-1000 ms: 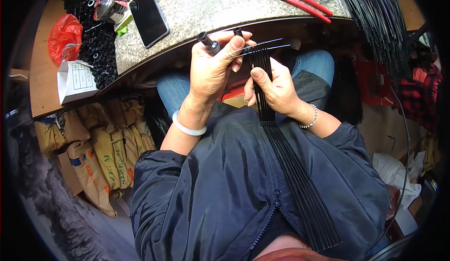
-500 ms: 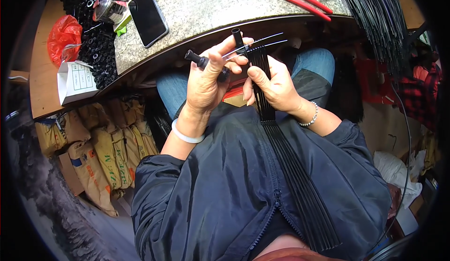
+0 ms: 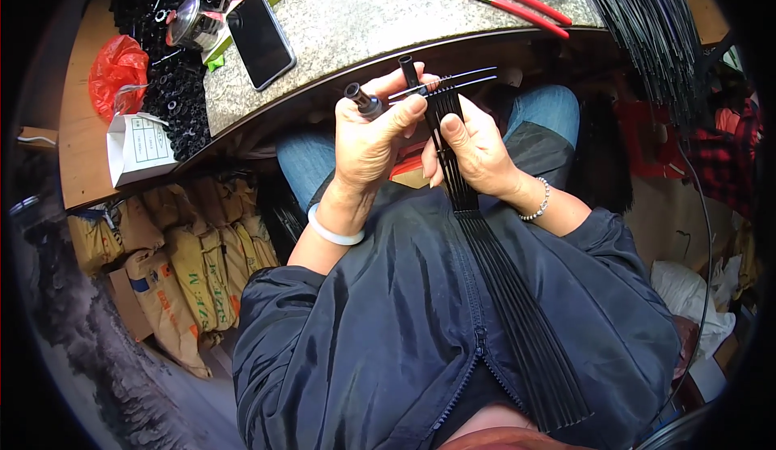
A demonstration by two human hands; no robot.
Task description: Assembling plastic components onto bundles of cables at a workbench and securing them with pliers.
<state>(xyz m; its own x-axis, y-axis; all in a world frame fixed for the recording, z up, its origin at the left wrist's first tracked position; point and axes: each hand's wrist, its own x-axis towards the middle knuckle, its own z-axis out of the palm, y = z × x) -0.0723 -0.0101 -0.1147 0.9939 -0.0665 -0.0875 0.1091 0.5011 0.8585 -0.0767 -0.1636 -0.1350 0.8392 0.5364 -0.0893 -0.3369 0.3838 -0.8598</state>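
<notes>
My right hand (image 3: 482, 157) is closed around a bundle of thin black ribs (image 3: 517, 304), which look like umbrella ribs and hang down over my dark jacket. Two thin, shiny wires (image 3: 477, 75) run across the upper ends of the ribs. With its thumb pressed near those ends, my left hand (image 3: 364, 147) also holds a black tubular fitting (image 3: 369, 107), its hollow end facing up. A second black tube (image 3: 406, 69) stands up by my left fingertips, close to the rib ends. My fingers partly hide where wires, ribs and tube meet.
On the stone-topped table lie a phone (image 3: 260, 39) and red-handled pincers (image 3: 505, 2). Small black parts (image 3: 182, 115) heap up at left beside a red plastic bag (image 3: 118, 74) and a white box (image 3: 141, 149). Many black ribs (image 3: 647, 34) overhang the right edge. Sacks (image 3: 174, 288) stand below left.
My left hand has turned, so the fitting points up more, and its thumb has moved right onto the rib ends. The wires lie flatter and farther right. My right hand keeps its hold.
</notes>
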